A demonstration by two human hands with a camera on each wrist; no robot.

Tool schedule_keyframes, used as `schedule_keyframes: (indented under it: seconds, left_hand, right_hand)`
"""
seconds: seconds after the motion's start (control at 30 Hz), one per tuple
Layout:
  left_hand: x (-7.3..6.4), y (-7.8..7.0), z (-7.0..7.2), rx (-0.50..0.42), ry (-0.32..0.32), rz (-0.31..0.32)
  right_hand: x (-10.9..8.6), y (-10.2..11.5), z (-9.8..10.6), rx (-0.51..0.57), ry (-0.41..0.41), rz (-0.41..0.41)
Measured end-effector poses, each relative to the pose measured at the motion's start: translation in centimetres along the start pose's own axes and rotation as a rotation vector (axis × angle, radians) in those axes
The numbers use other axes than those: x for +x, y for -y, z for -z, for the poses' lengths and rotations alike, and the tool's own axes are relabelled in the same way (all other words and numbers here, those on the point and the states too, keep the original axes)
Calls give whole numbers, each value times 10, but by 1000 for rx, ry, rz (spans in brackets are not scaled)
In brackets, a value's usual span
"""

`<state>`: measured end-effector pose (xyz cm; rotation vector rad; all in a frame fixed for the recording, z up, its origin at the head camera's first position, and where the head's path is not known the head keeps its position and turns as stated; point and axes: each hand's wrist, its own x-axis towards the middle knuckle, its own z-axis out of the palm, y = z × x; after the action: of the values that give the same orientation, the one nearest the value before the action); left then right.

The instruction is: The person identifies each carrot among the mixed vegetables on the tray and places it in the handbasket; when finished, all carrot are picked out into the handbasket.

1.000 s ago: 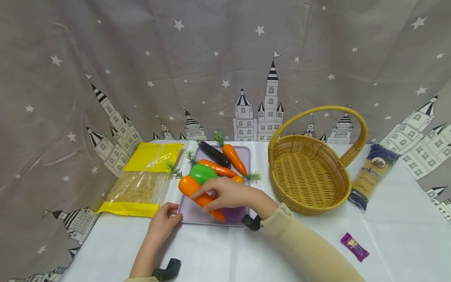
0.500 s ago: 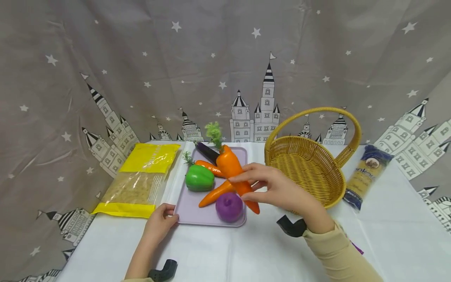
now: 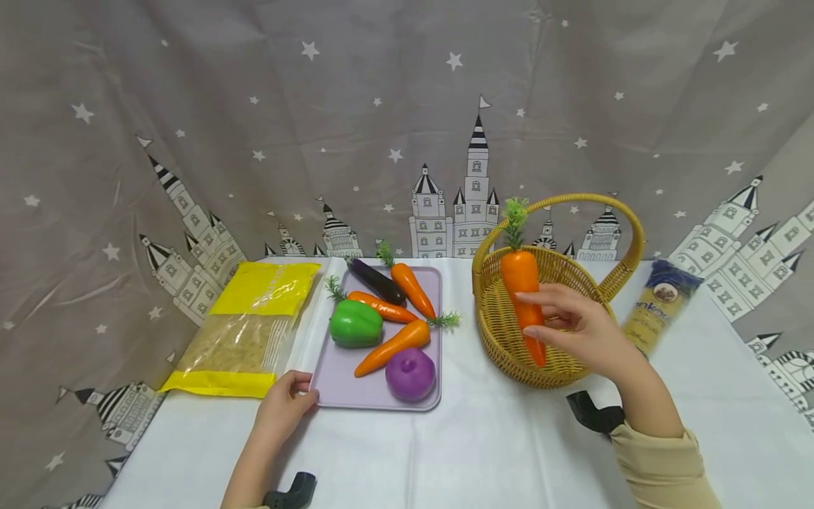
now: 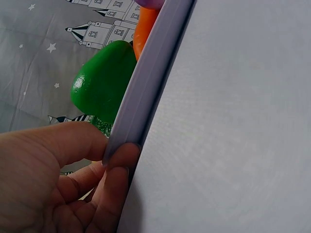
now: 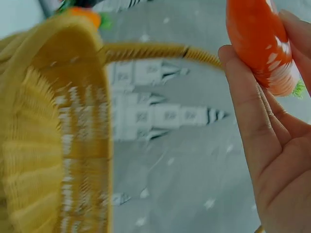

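In the head view my right hand (image 3: 579, 329) pinches an orange carrot (image 3: 520, 283) between thumb and fingers, its green top up and its tip down. The carrot overlaps the wicker basket (image 3: 490, 350) in this view. My left hand (image 3: 284, 406) pinches the near left corner of a lilac tray (image 3: 340, 391); the left wrist view shows the thumb above the rim and fingertips under it. On the tray lie a green bell pepper (image 3: 356, 324), a purple onion-like ball (image 3: 410, 375), an eggplant (image 3: 376, 281) and three carrots (image 3: 394, 348).
A yellow-ended clear bag (image 3: 244, 329) of grain-like contents lies left of the tray. Right of the basket is a blue and gold packet (image 3: 661, 300), partly behind my right hand. The basket's arched handle (image 3: 575, 198) stands upright. A patterned grey curtain (image 3: 356, 106) hangs behind the table.
My right hand has lifted the carrot off the tray and carried it right to the basket, turning it more upright. My left hand keeps its hold on the tray corner.
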<state>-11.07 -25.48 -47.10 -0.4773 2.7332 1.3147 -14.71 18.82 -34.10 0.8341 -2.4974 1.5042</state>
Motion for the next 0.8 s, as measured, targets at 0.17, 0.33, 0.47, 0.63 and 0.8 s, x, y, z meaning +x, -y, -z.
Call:
schedule_keyframes:
  seconds: [0.17, 0.33, 0.47, 0.63, 0.8]
  left_hand:
    - [0, 3, 0, -9, 3, -21]
    - [-1, 1, 0, -20, 9, -22]
    - [-3, 1, 0, -24, 8, -12]
    - [-2, 2, 0, -14, 1, -4]
    - [-1, 1, 1, -14, -1, -10]
  right_hand:
    - [-5, -25, 2, 107, -1, -152]
    - [-4, -52, -5, 135, 22, -324]
    - [1, -69, -11, 96, 33, -360]
    - [8, -84, -19, -3, 68, -378]
    - [16, -94, -28, -146, 150, -394]
